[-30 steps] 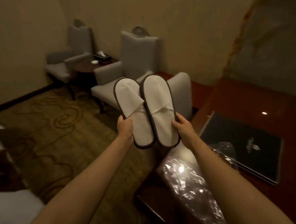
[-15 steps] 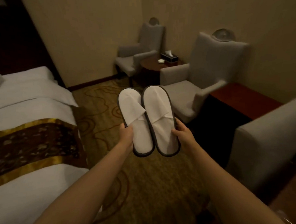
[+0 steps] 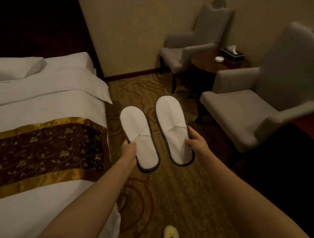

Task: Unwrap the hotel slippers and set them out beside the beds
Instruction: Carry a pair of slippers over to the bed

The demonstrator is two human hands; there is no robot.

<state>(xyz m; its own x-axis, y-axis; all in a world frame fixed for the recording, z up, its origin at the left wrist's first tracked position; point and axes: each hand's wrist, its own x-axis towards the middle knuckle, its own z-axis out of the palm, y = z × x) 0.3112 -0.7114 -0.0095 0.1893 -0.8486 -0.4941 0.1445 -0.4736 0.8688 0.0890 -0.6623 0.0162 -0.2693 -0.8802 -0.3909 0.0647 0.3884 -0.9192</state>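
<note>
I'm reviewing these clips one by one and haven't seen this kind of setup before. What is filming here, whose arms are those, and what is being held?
There is no machine. A person wears a wide-angle camera on the head, looking forward and down, so the two bare arms coming in from the bottom are the wearer's own. The left hand holds one white slipper by its edge, and the right hand holds the other slipper. Both are unwrapped, apart from each other, and held above the patterned carpet. A bed with white linen is on the left. Two grey armchairs stand on the right, with a small table between them.
</note>
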